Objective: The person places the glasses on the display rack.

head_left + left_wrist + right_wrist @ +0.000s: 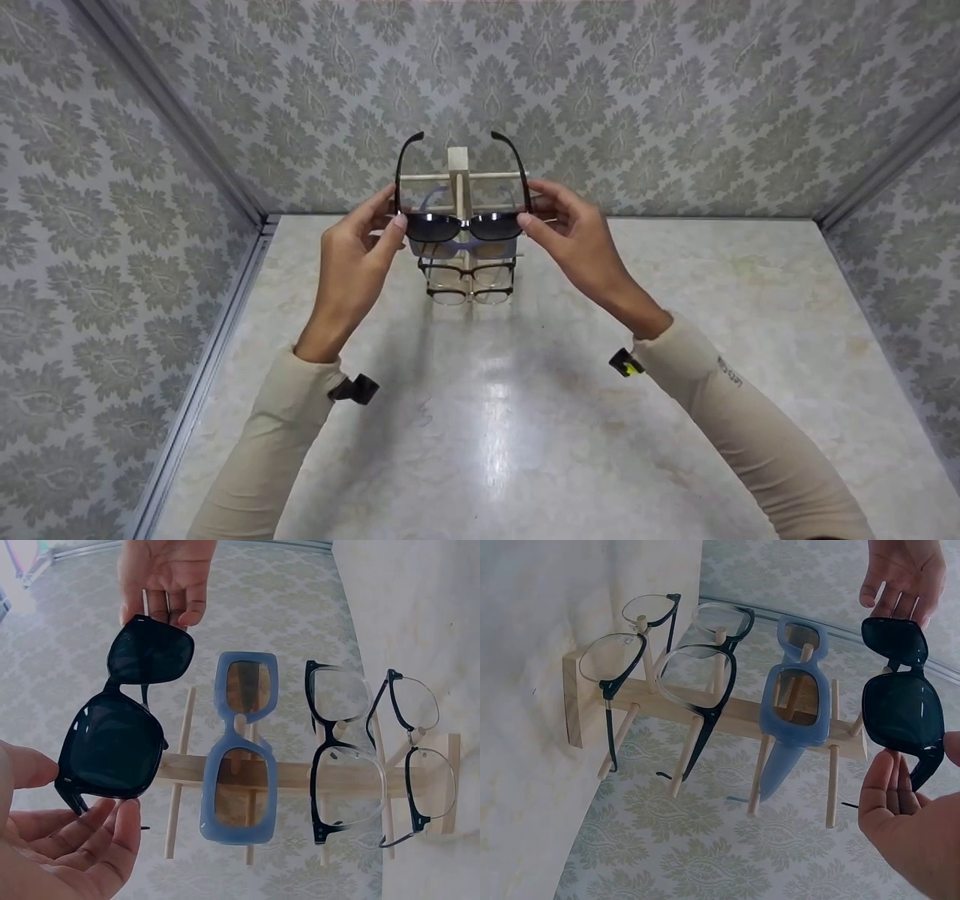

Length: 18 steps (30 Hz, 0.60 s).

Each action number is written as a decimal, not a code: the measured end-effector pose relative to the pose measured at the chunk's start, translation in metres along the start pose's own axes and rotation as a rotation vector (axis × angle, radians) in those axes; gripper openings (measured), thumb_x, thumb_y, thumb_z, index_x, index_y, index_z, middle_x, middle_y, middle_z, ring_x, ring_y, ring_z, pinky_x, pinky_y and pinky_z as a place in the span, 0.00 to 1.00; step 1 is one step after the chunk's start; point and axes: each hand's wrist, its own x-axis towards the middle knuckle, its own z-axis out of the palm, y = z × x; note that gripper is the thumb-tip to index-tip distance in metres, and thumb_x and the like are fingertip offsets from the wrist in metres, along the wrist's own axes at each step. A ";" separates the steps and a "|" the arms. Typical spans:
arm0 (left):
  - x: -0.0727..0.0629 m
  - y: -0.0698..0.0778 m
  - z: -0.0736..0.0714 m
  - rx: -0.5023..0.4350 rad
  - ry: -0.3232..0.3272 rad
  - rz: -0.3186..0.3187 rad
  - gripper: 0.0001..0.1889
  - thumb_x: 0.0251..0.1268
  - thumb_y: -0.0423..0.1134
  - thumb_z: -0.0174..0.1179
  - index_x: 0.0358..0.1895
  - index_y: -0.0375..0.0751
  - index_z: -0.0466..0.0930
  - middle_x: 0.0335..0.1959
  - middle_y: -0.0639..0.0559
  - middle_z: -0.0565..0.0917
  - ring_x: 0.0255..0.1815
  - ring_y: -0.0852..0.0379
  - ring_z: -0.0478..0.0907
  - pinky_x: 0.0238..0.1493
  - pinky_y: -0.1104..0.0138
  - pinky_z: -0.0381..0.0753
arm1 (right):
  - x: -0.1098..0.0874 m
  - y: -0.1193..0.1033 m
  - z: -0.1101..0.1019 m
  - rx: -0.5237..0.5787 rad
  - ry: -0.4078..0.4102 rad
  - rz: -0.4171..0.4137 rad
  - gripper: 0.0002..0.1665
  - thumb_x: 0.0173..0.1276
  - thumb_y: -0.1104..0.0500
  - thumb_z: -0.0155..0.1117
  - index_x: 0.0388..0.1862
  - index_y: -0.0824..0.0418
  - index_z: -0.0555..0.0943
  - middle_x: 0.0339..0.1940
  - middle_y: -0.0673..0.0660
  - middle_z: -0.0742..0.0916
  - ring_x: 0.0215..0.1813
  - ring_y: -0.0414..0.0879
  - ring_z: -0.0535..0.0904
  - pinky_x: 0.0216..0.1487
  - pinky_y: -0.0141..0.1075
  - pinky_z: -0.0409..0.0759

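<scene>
A pair of black sunglasses is held by its two ends, lenses toward me and temples unfolded, pointing away. My left hand pinches the left end, thumb on the front corner and fingers behind the temple. At the opposite end, my right hand pinches in the same way. The sunglasses are level with the top of a wooden glasses stand, whose upper pegs stand just behind them. Right below on the stand sit blue-framed sunglasses with brown lenses.
Lower on the stand hang black-topped clear glasses and, at the bottom, smaller dark half-rim glasses. The stand is upright on a pale marbled table. Patterned walls enclose the back and both sides.
</scene>
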 end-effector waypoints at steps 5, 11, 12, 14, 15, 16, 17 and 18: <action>0.004 -0.002 -0.003 0.011 -0.011 -0.010 0.25 0.87 0.35 0.60 0.79 0.29 0.72 0.61 0.37 0.87 0.55 0.49 0.88 0.49 0.68 0.88 | 0.003 -0.002 0.002 -0.012 -0.001 0.002 0.31 0.84 0.61 0.66 0.81 0.68 0.73 0.58 0.63 0.88 0.59 0.51 0.86 0.62 0.42 0.86; 0.008 -0.005 -0.004 0.005 -0.013 -0.032 0.25 0.87 0.36 0.59 0.79 0.29 0.73 0.61 0.36 0.87 0.54 0.49 0.88 0.49 0.68 0.88 | 0.006 0.000 0.002 -0.030 -0.003 0.025 0.32 0.85 0.59 0.67 0.81 0.67 0.73 0.58 0.62 0.88 0.58 0.50 0.86 0.62 0.41 0.86; 0.009 -0.006 -0.003 0.003 -0.014 -0.034 0.25 0.87 0.36 0.59 0.79 0.29 0.73 0.61 0.36 0.87 0.54 0.49 0.88 0.49 0.67 0.88 | 0.007 0.000 0.002 -0.032 -0.001 0.030 0.32 0.85 0.59 0.67 0.81 0.67 0.73 0.58 0.61 0.88 0.58 0.50 0.86 0.62 0.41 0.86; 0.010 -0.007 -0.003 -0.002 -0.018 -0.041 0.25 0.87 0.36 0.59 0.78 0.28 0.73 0.61 0.36 0.87 0.55 0.50 0.88 0.49 0.67 0.88 | 0.008 0.000 0.002 -0.033 0.003 0.040 0.32 0.85 0.59 0.67 0.81 0.67 0.74 0.58 0.61 0.88 0.58 0.50 0.87 0.62 0.40 0.86; 0.012 -0.007 -0.003 -0.005 -0.019 -0.045 0.25 0.87 0.36 0.59 0.78 0.28 0.73 0.61 0.36 0.87 0.54 0.50 0.88 0.49 0.67 0.89 | 0.008 0.000 0.002 -0.032 0.003 0.044 0.32 0.85 0.58 0.67 0.81 0.67 0.74 0.57 0.62 0.88 0.57 0.50 0.87 0.62 0.40 0.86; 0.012 -0.008 -0.003 -0.007 -0.019 -0.049 0.25 0.87 0.36 0.59 0.78 0.28 0.73 0.60 0.37 0.87 0.54 0.50 0.88 0.49 0.67 0.89 | 0.009 0.000 0.002 -0.033 0.004 0.049 0.32 0.85 0.58 0.67 0.81 0.66 0.74 0.57 0.61 0.88 0.57 0.50 0.87 0.62 0.40 0.86; 0.013 -0.008 -0.004 -0.010 -0.020 -0.054 0.25 0.87 0.36 0.59 0.78 0.28 0.73 0.60 0.37 0.87 0.54 0.50 0.88 0.49 0.67 0.89 | 0.010 0.000 0.002 -0.031 0.004 0.053 0.32 0.85 0.58 0.67 0.81 0.66 0.73 0.57 0.62 0.88 0.57 0.50 0.87 0.63 0.40 0.86; 0.014 -0.009 -0.004 -0.013 -0.021 -0.059 0.25 0.87 0.36 0.59 0.78 0.28 0.73 0.60 0.37 0.87 0.54 0.51 0.88 0.49 0.66 0.89 | 0.010 0.000 0.003 -0.029 0.004 0.056 0.32 0.85 0.58 0.67 0.81 0.67 0.73 0.57 0.62 0.88 0.57 0.50 0.87 0.63 0.40 0.86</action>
